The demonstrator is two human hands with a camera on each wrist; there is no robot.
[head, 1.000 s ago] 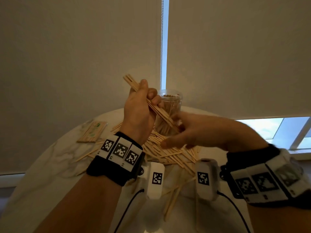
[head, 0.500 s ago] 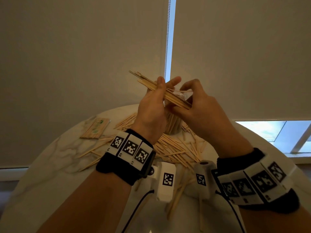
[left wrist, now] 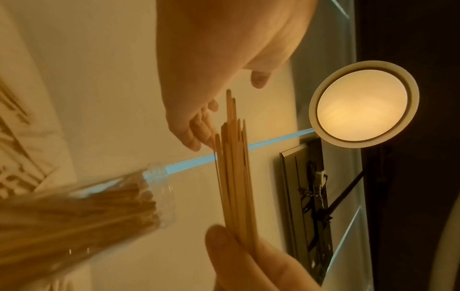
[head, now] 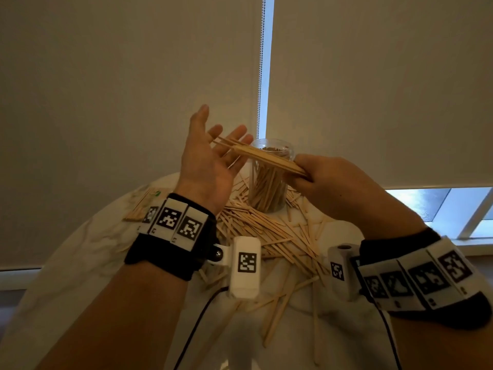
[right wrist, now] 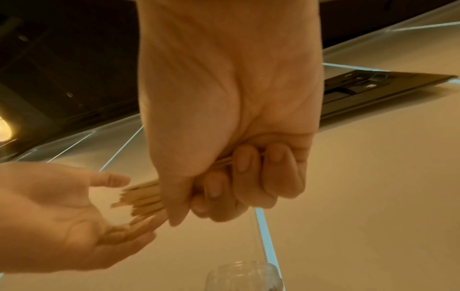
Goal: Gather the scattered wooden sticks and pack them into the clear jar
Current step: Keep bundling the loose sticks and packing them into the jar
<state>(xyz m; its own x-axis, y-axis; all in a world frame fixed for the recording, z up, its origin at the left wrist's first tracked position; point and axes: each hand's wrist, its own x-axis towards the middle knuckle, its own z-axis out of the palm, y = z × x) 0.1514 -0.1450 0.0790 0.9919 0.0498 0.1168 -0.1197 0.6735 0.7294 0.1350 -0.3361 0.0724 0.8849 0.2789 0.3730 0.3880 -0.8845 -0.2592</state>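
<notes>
The left hand (head: pixel 210 161) is held up flat with its fingers spread, and the right hand (head: pixel 324 182) is curled tight in a fist.

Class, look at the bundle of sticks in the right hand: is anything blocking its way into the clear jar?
No lid shows on the clear jar, but upright sticks inside reach near its rim. The bundle lies crosswise above it, gripped by the right hand, the left hand open at its tips.

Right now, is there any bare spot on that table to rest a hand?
The table is bare along its near-left edge, below the flat stick packet. It is crowded around the jar, where the loose sticks pile up, trailing toward the near edge.
</notes>
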